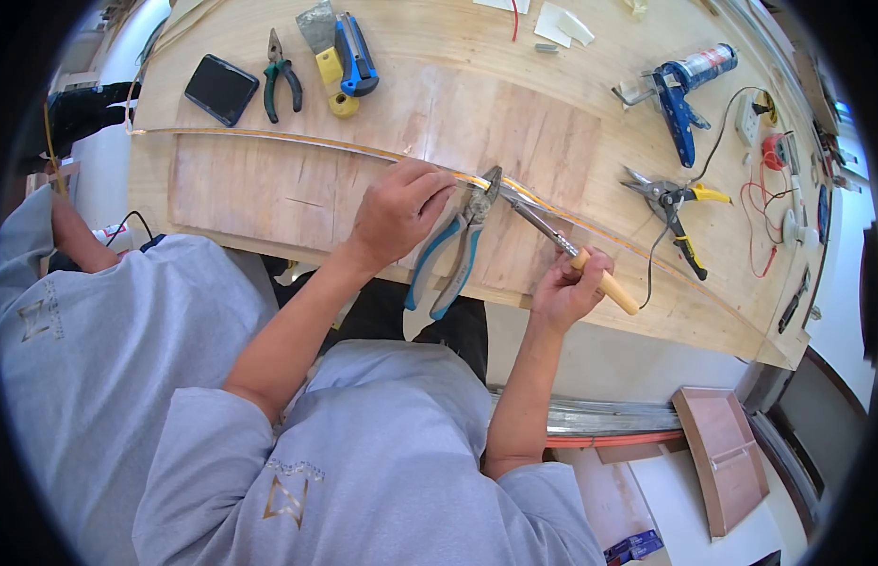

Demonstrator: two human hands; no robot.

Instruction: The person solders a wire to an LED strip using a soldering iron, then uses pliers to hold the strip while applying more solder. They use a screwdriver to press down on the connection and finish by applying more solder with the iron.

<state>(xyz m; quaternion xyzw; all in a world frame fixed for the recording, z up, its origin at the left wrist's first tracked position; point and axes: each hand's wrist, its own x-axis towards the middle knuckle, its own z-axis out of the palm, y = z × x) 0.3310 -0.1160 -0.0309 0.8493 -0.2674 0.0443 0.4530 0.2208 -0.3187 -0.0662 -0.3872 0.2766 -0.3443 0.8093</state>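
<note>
My right hand [569, 291] is closed round the wooden handle of a soldering iron [597, 274], whose metal tip points up and left toward the plier jaws. My left hand [398, 212] is closed in a pinch at a thin yellow-orange LED strip [349, 149], close to the same spot. Combination pliers [463, 241] with blue-grey handles lie between my hands, their jaws across the strip and their handles over the near table edge. The strip runs on past the jaws to the lower right. Whether the iron's tip touches it is too small to tell.
A phone [221, 90], green-handled pliers [282, 77], a scraper [331, 71] and a blue utility knife [355, 55] lie at upper left. Toward the right are a caulking gun [682, 99], yellow-handled snips [678, 208] and the iron's cord. Another person [137, 321] is at my left.
</note>
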